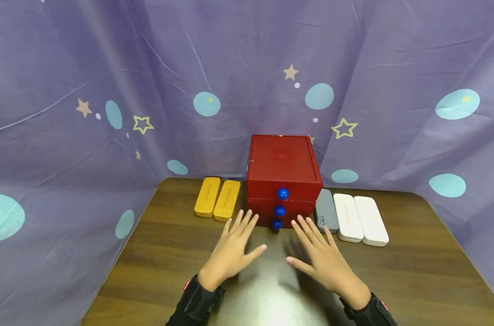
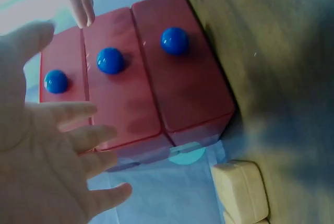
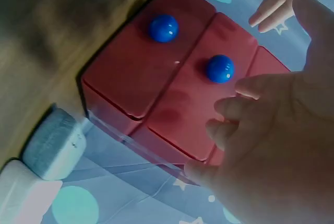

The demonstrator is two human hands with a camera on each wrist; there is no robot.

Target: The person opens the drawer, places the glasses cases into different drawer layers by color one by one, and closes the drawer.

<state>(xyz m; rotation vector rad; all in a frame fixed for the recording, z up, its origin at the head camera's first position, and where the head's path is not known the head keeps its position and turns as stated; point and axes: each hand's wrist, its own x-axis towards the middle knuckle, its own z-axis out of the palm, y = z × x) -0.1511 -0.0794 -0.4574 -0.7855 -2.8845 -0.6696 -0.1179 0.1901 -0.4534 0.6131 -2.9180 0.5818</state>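
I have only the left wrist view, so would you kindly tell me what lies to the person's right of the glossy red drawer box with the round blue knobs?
Observer: In the head view, two white oblong cases lie to the right of the red drawer box, just past a grey oblong case.
Operator: Thank you; is the right hand holding anything?
Observer: No, it is empty, its fingers spread.
Operator: And would you say whether the yellow oblong cases bear any print?
Observer: Yes, each has a line of dark lettering along its top, too small for me to read.
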